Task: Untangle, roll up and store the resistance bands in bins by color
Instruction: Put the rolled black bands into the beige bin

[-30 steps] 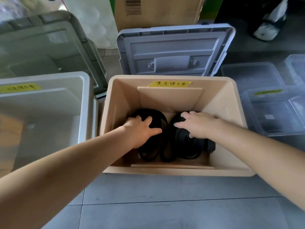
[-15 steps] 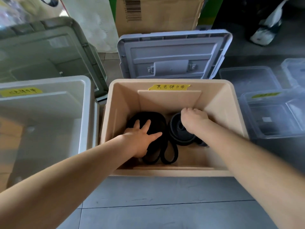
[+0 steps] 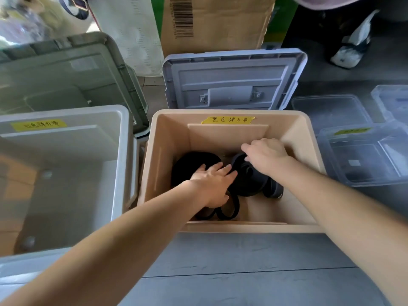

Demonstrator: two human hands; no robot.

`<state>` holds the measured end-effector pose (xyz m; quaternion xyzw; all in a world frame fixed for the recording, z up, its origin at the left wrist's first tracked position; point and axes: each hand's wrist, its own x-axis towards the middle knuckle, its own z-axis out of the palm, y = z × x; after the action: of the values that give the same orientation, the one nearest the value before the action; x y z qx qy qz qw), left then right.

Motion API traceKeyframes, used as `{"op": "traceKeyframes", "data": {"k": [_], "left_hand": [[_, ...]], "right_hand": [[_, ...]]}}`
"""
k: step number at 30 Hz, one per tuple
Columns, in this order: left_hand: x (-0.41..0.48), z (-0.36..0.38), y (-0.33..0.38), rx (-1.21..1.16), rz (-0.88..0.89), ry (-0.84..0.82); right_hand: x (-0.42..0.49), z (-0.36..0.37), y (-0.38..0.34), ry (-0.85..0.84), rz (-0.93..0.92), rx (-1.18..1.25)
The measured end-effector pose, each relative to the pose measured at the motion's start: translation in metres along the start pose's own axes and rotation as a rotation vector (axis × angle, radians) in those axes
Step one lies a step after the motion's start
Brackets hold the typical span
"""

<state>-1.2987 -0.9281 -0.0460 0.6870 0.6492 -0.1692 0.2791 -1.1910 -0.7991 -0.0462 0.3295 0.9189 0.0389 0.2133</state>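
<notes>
1. Grey bin (image 3: 123, 151) sat at 9 o'clock of the tan bin (image 3: 154, 151), with a yellow label on it.
2. Left hand (image 3: 212, 184) lay flat in the tan bin, fingers spread wide, pressing the loose band (image 3: 189, 164) on its 9 o'clock side.
3. The roll (image 3: 249, 184) sat just beside that band, at its 3 o'clock. Right hand (image 3: 267, 155) was draped over the roll's 12 o'clock edge. Honestly couldn't tell if it gripped or only rested.
4. Risk, imo: let go carelessly and the roll springs open. The loose loops at 6 o'clock could also snag it and re-tangle everything.
5. Clear tubs (image 3: 364, 155) sat at 3 o'clock.
</notes>
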Motion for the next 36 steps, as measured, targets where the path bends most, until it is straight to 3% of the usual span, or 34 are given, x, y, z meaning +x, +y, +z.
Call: {"op": "traceKeyframes", "data": {"k": [5, 10, 13, 17, 20, 24, 27, 30, 36], "left_hand": [[0.002, 0.003, 0.003, -0.261, -0.058, 0.068], [0.003, 0.007, 0.005, -0.049, -0.045, -0.039], [0.006, 0.009, 0.006, 0.058, -0.053, -0.005], [0.006, 0.009, -0.003, -0.026, -0.098, 0.089], [0.008, 0.01, -0.001, 0.037, -0.043, -0.023], [0.016, 0.009, 0.003, 0.07, -0.112, -0.07], [0.009, 0.008, 0.001, 0.029, -0.042, -0.099], [0.005, 0.012, 0.003, 0.02, 0.013, -0.116], [0.013, 0.023, 0.012, 0.196, -0.045, -0.144]], "right_hand": [[0.004, 0.003, -0.002, -0.013, -0.017, 0.018], [0.01, -0.004, -0.006, -0.141, -0.017, 0.001], [0.015, -0.004, -0.017, -0.164, 0.022, -0.047], [0.017, 0.003, -0.02, -0.152, 0.088, 0.013], [0.01, 0.006, -0.02, -0.15, 0.048, -0.024], [-0.01, 0.018, -0.028, -0.041, -0.009, -0.127], [-0.017, 0.022, -0.033, 0.078, -0.092, -0.063], [-0.022, 0.032, -0.043, -0.009, -0.202, -0.016], [-0.02, 0.031, -0.045, -0.155, -0.142, -0.079]]}}
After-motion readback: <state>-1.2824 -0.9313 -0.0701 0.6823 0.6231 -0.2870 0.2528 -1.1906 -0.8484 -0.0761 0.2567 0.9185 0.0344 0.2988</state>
